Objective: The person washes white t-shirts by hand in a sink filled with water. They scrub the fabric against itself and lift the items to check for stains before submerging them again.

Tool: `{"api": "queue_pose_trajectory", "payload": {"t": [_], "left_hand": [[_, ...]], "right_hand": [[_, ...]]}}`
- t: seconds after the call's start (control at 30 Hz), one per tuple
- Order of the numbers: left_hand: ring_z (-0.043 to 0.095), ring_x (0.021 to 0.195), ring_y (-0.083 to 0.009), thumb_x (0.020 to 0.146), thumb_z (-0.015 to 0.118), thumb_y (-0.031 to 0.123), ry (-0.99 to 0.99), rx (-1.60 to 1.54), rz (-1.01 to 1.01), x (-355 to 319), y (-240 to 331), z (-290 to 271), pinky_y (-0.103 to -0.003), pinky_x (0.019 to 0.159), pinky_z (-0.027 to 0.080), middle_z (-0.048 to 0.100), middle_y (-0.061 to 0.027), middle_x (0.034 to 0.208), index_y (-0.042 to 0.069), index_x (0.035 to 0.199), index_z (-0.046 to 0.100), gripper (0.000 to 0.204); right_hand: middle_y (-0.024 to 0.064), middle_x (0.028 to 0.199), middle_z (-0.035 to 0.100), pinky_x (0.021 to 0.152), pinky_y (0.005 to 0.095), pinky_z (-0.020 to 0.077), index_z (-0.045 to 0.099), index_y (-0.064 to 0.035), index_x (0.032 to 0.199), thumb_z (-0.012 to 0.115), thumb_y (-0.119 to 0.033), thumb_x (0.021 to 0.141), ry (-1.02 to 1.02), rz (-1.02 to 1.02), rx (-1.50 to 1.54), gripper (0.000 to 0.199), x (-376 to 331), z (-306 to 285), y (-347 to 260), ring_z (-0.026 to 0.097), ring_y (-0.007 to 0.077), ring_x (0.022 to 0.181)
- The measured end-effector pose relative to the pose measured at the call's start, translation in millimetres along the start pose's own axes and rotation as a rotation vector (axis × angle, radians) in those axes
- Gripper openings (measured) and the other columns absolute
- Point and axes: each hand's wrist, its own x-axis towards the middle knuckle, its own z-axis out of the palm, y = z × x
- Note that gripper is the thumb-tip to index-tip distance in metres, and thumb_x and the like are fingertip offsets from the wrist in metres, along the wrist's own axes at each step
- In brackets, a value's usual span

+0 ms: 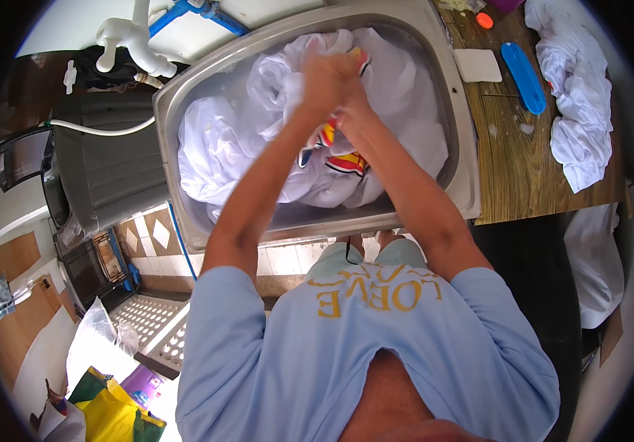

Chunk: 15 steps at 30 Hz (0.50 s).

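Observation:
A stainless steel sink (466,147) holds water and white garments (210,144) with bands of red, yellow and navy trim. Both hands meet over the upper middle of the sink, pressed close together. Slightly blurred by motion, my left hand (320,87) is closed on a bunched white garment (269,82). My right hand (351,88) is closed against it on the same cloth, whose striped trim sticks out by the fingers and hangs below the wrists. The fingertips are partly hidden. More soaked white fabric (405,81) spreads through the water to the right.
On the wooden counter (512,177) at the right lie a blue plastic tray-like piece (523,77), a whitish square block (477,65), an orange cap (484,20) and a wrung white cloth (578,110). A white faucet (133,40) stands at the upper left. A yellow-green bag (111,412) is lower left.

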Motion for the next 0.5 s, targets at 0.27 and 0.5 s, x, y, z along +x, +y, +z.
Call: {"api": "queue_pose_trajectory", "payload": {"t": [0.27, 0.5], "left_hand": [[0.062, 0.056, -0.0257, 0.072, 0.060, 0.011, -0.086, -0.198, -0.241, 24, -14, -38, -0.032, 0.056, 0.050, 0.062, -0.0103, 0.060, 0.006, 0.071, 0.066, 0.008], [0.062, 0.051, -0.0224, 0.071, 0.062, 0.011, 0.000, -0.101, 0.006, 18, -19, -22, -0.030, 0.051, 0.049, 0.062, -0.0084, 0.058, 0.005, 0.067, 0.065, 0.008]], "right_hand": [[0.0008, 0.089, 0.054, 0.073, 0.0292, 0.0454, 0.054, -0.0109, 0.096, 0.051, -0.039, 0.089, 0.246, 0.511, 0.549, 0.029, -14, 35, -49, 0.052, 0.0116, 0.090], [-0.0030, 0.089, 0.052, 0.084, 0.0366, 0.0398, 0.055, -0.0151, 0.103, 0.055, -0.038, 0.087, 0.070, 0.428, 0.632, 0.028, -11, 14, -42, 0.048, 0.0116, 0.087]]}}
